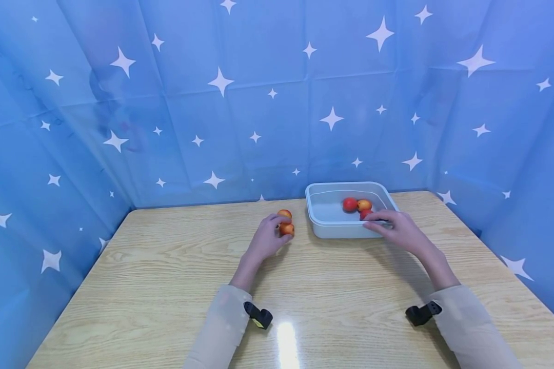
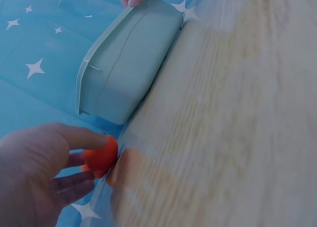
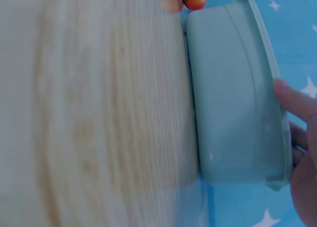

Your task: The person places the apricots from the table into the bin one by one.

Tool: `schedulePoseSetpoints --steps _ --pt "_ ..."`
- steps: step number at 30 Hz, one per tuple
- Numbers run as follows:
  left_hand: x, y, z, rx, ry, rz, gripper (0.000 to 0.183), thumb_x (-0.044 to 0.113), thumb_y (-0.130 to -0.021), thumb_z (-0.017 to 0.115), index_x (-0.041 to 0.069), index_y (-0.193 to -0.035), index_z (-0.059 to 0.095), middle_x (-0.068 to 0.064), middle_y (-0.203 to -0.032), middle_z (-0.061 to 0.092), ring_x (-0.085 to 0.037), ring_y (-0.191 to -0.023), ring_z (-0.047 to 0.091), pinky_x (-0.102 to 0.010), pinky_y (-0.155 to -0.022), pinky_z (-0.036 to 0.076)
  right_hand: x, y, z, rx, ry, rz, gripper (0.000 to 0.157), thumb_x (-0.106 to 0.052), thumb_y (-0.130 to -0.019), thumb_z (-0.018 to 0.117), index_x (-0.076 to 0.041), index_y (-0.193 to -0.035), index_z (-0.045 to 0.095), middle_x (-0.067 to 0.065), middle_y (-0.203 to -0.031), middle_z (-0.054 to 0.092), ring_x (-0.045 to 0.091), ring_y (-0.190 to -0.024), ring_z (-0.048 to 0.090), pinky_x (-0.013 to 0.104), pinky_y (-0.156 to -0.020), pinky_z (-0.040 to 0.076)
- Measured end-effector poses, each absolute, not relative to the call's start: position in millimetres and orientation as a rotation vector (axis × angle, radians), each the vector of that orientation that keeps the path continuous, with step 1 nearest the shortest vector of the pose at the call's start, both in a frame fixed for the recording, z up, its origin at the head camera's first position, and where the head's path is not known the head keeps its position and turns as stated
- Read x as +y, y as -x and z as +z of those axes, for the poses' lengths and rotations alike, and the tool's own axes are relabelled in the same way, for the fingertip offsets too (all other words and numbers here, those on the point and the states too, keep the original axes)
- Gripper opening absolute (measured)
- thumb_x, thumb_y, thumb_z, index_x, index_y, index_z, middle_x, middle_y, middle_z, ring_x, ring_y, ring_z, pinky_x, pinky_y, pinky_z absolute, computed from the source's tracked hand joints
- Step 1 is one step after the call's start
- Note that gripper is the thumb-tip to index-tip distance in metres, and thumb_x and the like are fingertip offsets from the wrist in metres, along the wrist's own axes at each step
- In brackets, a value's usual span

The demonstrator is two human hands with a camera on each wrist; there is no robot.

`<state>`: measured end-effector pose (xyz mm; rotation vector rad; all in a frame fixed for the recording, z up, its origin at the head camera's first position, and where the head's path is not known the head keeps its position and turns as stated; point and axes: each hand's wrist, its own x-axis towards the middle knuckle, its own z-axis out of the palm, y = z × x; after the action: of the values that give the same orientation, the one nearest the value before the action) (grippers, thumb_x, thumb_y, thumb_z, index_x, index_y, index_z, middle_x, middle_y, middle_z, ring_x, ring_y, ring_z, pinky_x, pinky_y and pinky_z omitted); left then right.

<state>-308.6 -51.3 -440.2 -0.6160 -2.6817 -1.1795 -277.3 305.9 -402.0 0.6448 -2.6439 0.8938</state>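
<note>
Left of the tub (image 1: 332, 231), the left hand (image 1: 264, 241) curls round the nearer fruit (image 1: 287, 230) of two. Inside lie three fruits (image 1: 350, 204); the right hand (image 1: 400, 231) pinches the tub's near rim. Grasping seems underway; lifting would call for a secure pinch.

In the head view, the left hand (image 1: 266, 238) hides part of an orange fruit (image 1: 288, 230) from us. In both wrist views, we cannot see into the tub (image 2: 130, 64), and the picture's edge cuts off the right hand (image 3: 307, 165).
</note>
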Motion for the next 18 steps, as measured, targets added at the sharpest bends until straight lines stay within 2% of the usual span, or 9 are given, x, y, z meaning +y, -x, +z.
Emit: schedulePoseSetpoints --steps 5,9,15,18 --pt "-52.6 307.2 -439.6 -2.711 0.544 -1.298 0.033 0.007 -0.09 0.075 0.007 -0.123 0.068 -0.011 -0.119 0.059 -0.025 -0.102 0.056 -0.036 -0.09 0.052 305.2 275.9 -399.8 -2.642 -0.65 0.913 0.022 -0.019 -0.095 0.073 -0.008 -0.113 0.077 0.007 -0.107 0.074 0.025 -0.099 0.065 0.036 -0.085 0.054" --pt "-53.1 305.7 -439.2 -2.731 0.508 -1.327 0.033 0.009 -0.091 0.075 0.007 -0.123 0.067 -0.01 -0.117 0.058 -0.024 -0.101 0.056 -0.037 -0.091 0.052 305.3 276.3 -400.7 -2.64 -0.646 0.909 0.02 -0.019 -0.095 0.073 -0.008 -0.112 0.077 0.006 -0.105 0.074 0.022 -0.097 0.064 0.031 -0.084 0.053" --pt "-53.7 305.4 -439.5 -2.736 0.509 -1.322 0.03 0.01 -0.091 0.075 0.007 -0.119 0.065 -0.01 -0.11 0.057 -0.024 -0.098 0.055 -0.037 -0.088 0.051 306.6 277.4 -403.5 -2.648 -0.639 0.891 0.023 -0.02 -0.095 0.073 -0.007 -0.113 0.076 0.006 -0.107 0.074 0.019 -0.098 0.064 0.037 -0.084 0.055" --pt "-54.6 305.1 -438.8 -2.732 0.509 -1.34 0.028 0.011 -0.092 0.075 0.007 -0.118 0.065 -0.009 -0.108 0.058 -0.023 -0.096 0.055 -0.036 -0.086 0.051 307.0 277.6 -403.7 -2.646 -0.645 0.885 0.024 -0.021 -0.095 0.072 -0.006 -0.114 0.076 0.006 -0.107 0.074 0.017 -0.097 0.063 0.036 -0.084 0.055"
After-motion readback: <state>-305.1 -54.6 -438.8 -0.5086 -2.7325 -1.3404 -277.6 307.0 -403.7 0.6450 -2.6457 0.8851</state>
